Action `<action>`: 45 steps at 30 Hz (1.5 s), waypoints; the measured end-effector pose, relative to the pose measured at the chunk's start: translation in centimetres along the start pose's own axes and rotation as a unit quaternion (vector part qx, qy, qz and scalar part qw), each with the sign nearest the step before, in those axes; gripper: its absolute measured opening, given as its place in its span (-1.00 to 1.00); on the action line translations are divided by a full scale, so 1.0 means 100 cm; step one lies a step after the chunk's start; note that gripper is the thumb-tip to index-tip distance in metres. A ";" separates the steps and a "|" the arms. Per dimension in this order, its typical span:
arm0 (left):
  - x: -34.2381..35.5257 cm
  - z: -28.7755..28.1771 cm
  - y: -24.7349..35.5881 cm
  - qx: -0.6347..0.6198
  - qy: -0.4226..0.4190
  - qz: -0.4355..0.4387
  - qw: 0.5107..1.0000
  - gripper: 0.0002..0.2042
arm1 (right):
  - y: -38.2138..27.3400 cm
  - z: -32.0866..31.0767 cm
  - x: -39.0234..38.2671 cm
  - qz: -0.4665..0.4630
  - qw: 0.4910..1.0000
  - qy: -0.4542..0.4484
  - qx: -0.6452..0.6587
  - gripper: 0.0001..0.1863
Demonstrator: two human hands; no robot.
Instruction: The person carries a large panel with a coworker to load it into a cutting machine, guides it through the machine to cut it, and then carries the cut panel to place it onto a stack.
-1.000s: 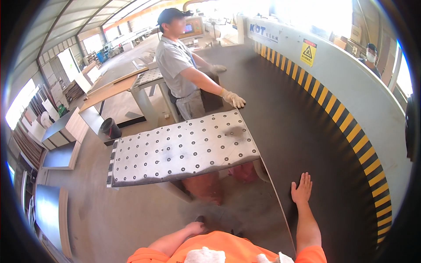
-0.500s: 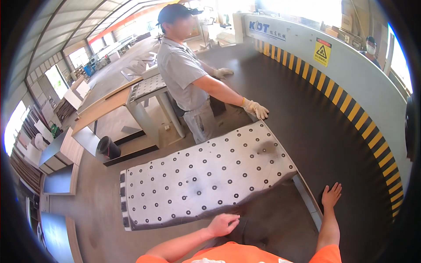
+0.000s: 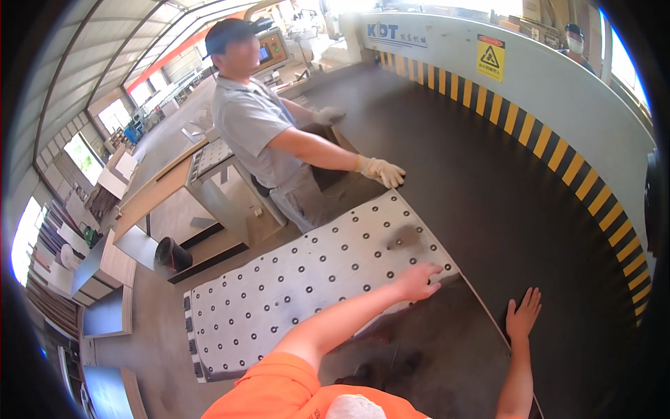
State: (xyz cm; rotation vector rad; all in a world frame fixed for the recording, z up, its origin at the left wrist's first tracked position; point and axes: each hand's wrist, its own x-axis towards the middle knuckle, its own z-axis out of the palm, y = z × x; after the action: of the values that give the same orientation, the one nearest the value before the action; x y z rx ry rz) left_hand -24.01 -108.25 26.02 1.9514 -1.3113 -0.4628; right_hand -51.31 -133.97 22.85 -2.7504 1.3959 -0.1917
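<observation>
A large dark board [image 3: 447, 188] lies flat along the machine. My right hand [image 3: 523, 312] rests on it near its pale edge, palm down and fingers spread. My left hand [image 3: 421, 281] reaches over the right end of a white table [image 3: 328, 262] dotted with dark round holes or rollers, close to the board's edge. Its index finger points out, the thumb is apart, and nothing shows in it. Farther along the same edge, a co-worker's gloved hand [image 3: 381, 170] lies on the board; the other gloved hand [image 3: 328, 116] is farther back.
A pale machine beam [image 3: 558, 77] with a yellow-and-black striped band [image 3: 520, 126] runs along the right. The co-worker [image 3: 255, 133] stands beyond the white table. A control panel [image 3: 269, 54] is behind. To the left are a black bucket [image 3: 173, 254] and stacked panels [image 3: 105, 269].
My left hand has moved right and forward, from the white table's near side to its right end. My right hand stays flat on the board. The view has shifted slightly.
</observation>
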 end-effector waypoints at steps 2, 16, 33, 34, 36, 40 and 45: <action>0.040 0.007 0.004 0.100 0.027 0.001 0.995 -0.47 | 0.005 -0.005 -0.010 -0.038 0.999 -0.013 0.014 -0.28; 0.167 0.036 -0.042 0.290 0.024 -0.100 0.951 -0.25 | 0.025 -0.018 0.104 -0.069 0.997 -0.023 0.033 -0.16; 0.161 0.042 -0.040 0.289 0.133 -0.081 0.945 -0.31 | 0.005 -0.002 0.106 -0.045 0.998 -0.028 -0.021 -0.22; 0.160 0.041 -0.040 0.295 0.141 -0.086 0.941 -0.31 | 0.002 0.000 0.102 -0.055 0.998 -0.025 -0.016 -0.22; 0.159 0.043 -0.041 0.291 0.126 -0.074 0.945 -0.30 | 0.000 0.003 0.088 -0.043 0.999 -0.016 -0.022 -0.22; 0.139 0.036 -0.047 0.279 0.118 -0.072 0.950 -0.29 | -0.042 -0.008 0.051 -0.051 0.997 -0.046 -0.019 -0.17; 0.088 0.025 -0.055 0.254 0.076 -0.059 0.962 -0.30 | -0.071 -0.013 0.018 -0.068 0.996 -0.052 -0.004 -0.13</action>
State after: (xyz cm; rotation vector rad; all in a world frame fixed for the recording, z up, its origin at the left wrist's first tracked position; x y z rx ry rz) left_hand -18.40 -115.99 21.12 2.4400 -1.3053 -0.0225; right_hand -44.78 -131.18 25.04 -2.8186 1.1907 -0.0478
